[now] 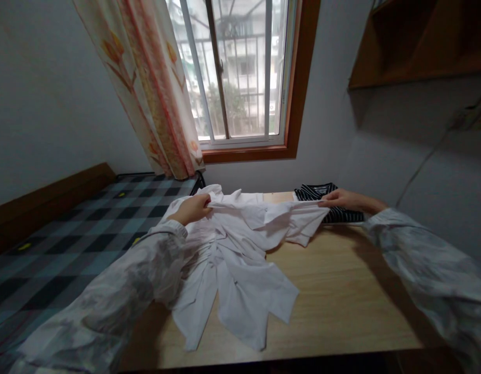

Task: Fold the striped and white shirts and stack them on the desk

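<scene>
A white shirt (240,228) lies crumpled over a light wooden table, its lower folds spread toward the near edge. My left hand (194,208) pinches the cloth at the upper left. Out to the right, my right hand (337,198) grips another end of the same garment, and the fabric is stretched between the two hands. Behind my right hand sits a folded black-and-white striped garment (316,192), partly covered by that hand and the white cloth.
The wooden table (342,291) stands beside a bed with a checked sheet (80,234) on the left. A flowered curtain (147,83) hangs by the window (240,78). A brown wall shelf (412,47) juts out at the upper right, with a cable (419,166) below.
</scene>
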`<move>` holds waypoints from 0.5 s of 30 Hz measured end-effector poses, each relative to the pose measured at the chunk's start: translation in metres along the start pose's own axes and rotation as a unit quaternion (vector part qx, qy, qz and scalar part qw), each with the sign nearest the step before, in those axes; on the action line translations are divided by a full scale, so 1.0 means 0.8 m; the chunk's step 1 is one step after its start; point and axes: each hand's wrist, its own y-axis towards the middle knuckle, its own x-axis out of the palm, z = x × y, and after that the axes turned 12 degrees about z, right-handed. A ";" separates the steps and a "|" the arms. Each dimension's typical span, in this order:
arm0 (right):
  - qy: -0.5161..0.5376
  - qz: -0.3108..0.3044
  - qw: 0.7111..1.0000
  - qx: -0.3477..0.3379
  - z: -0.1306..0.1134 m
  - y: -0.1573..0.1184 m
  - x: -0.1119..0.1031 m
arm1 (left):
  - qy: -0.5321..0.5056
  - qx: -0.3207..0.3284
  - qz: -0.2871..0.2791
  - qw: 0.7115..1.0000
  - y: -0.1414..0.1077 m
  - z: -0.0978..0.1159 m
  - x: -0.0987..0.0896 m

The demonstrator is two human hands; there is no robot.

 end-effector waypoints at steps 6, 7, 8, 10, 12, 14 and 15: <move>0.193 0.180 0.964 0.006 0.017 0.004 0.011 | -0.269 -0.239 -0.012 0.933 0.004 0.013 0.015; 0.196 0.197 0.961 0.018 0.018 0.005 0.014 | -0.299 -0.267 -0.012 0.916 0.005 0.015 0.017; 0.193 0.206 0.959 0.031 0.017 0.004 0.016 | -0.317 -0.286 -0.010 0.904 0.006 0.017 0.017; 0.187 0.210 0.958 0.053 0.016 0.001 0.012 | -0.323 -0.305 0.007 0.896 0.010 0.016 0.016; 0.156 0.187 0.967 0.074 0.014 -0.005 0.001 | -0.303 -0.295 0.034 0.905 0.012 0.011 0.010; 0.076 0.134 0.983 0.097 0.014 -0.014 -0.016 | -0.276 -0.254 0.058 0.925 0.013 0.001 0.002; 0.023 0.101 0.989 0.107 0.016 -0.018 -0.026 | -0.264 -0.224 0.062 0.936 0.012 -0.004 -0.004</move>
